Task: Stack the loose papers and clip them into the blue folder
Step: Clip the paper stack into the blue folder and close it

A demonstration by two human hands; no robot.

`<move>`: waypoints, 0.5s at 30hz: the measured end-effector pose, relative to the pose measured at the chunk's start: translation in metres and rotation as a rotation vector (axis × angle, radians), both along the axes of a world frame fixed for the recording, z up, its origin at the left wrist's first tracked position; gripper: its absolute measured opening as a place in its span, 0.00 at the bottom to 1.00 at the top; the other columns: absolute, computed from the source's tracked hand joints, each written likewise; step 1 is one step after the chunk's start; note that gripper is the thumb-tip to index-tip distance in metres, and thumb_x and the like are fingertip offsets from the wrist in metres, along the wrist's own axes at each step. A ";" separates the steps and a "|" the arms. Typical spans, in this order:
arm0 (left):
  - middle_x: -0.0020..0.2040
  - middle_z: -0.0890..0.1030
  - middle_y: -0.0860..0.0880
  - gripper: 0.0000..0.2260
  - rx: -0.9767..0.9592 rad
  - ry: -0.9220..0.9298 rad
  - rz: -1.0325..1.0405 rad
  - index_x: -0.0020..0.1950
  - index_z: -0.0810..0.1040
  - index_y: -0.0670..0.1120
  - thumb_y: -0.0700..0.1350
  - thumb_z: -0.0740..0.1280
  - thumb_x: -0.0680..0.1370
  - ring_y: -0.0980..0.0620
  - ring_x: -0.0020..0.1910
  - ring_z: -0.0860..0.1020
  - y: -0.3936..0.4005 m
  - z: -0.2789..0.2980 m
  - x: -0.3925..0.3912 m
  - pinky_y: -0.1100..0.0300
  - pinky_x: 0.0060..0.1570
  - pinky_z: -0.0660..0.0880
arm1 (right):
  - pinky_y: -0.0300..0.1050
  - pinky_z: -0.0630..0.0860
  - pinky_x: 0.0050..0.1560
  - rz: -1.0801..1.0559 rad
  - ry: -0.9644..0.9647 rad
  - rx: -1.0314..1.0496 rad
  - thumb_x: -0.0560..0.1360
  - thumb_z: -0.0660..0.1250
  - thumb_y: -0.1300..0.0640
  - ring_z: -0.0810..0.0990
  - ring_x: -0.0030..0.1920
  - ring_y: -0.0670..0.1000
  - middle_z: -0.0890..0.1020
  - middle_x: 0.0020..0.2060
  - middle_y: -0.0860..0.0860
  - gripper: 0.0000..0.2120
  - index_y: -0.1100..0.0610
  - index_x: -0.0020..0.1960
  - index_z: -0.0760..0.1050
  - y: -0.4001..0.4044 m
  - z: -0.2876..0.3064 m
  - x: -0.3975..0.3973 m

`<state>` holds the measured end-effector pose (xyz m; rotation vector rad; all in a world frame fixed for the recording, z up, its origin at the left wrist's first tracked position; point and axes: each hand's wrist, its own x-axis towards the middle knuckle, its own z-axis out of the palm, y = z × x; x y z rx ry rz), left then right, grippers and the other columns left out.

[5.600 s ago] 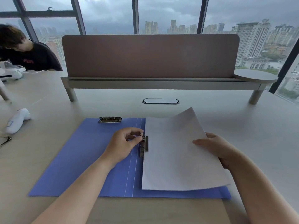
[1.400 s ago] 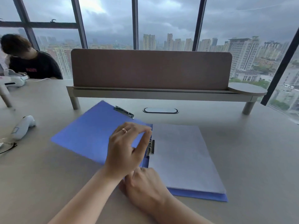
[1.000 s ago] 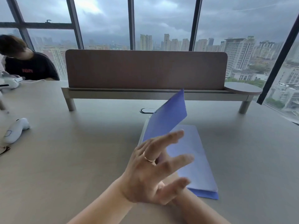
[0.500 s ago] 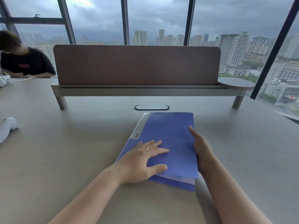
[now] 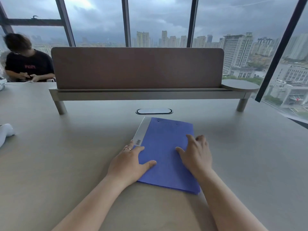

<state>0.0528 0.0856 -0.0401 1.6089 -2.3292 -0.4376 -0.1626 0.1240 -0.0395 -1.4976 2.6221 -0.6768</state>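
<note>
Blue folder [image 5: 166, 152] is seen lying closed and flat on the counter [image 5: 66, 164], just in front of the oval cable port [image 5: 154, 111]. A pale grey strip with a small barcode label [image 5: 138, 142] is shown along its left edge, and two small dots are visible near its far edge. The loose papers cannot be seen; whether they are inside cannot be told from this view.

The left hand [image 5: 130, 164] is laid flat on the near left part of the cover, with fingers straight and spread, the thumb stretched across the blue surface, and a ring [image 5: 127, 149] worn on one finger. Nothing is gripped by it. The right hand [image 5: 196, 155] is rested on the right side of the cover, with its fingers slightly bent and pressed down on the surface; nothing is clasped by it either.

Beyond the folder a brown divider panel [image 5: 136, 67] is carried on a low raised shelf [image 5: 150, 95] with a round end. At the left edge part of a white object [image 5: 5, 132] is seen on the counter. At the far left another person in a black shirt [image 5: 28, 64] is seated. City towers under a cloudy sky are shown through the windows [image 5: 158, 22].
</note>
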 end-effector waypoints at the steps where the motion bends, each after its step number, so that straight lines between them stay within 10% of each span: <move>1: 0.81 0.55 0.54 0.36 -0.004 0.017 0.011 0.74 0.67 0.60 0.73 0.63 0.69 0.55 0.76 0.63 0.000 0.000 0.000 0.56 0.65 0.69 | 0.51 0.70 0.62 0.023 0.098 0.031 0.76 0.67 0.41 0.70 0.67 0.60 0.68 0.68 0.56 0.30 0.49 0.74 0.66 -0.001 0.001 0.003; 7: 0.71 0.73 0.58 0.23 -0.067 0.227 -0.066 0.65 0.77 0.53 0.59 0.72 0.72 0.57 0.68 0.73 0.007 -0.005 -0.010 0.69 0.55 0.67 | 0.56 0.50 0.78 0.421 0.017 0.180 0.80 0.56 0.36 0.53 0.80 0.54 0.58 0.80 0.52 0.29 0.45 0.78 0.62 -0.008 -0.007 0.034; 11: 0.78 0.65 0.49 0.21 -0.042 0.216 -0.135 0.69 0.75 0.55 0.53 0.68 0.76 0.55 0.75 0.65 0.011 -0.013 -0.030 0.64 0.68 0.64 | 0.56 0.43 0.79 0.427 -0.007 0.185 0.80 0.51 0.33 0.47 0.82 0.52 0.54 0.82 0.50 0.32 0.45 0.80 0.57 -0.008 -0.012 0.025; 15: 0.75 0.69 0.50 0.16 -0.039 0.264 -0.166 0.64 0.80 0.55 0.50 0.69 0.76 0.56 0.73 0.67 0.007 -0.012 -0.058 0.72 0.61 0.61 | 0.53 0.46 0.80 0.399 0.027 0.153 0.79 0.49 0.31 0.50 0.81 0.49 0.56 0.81 0.46 0.33 0.44 0.79 0.58 0.000 -0.012 -0.006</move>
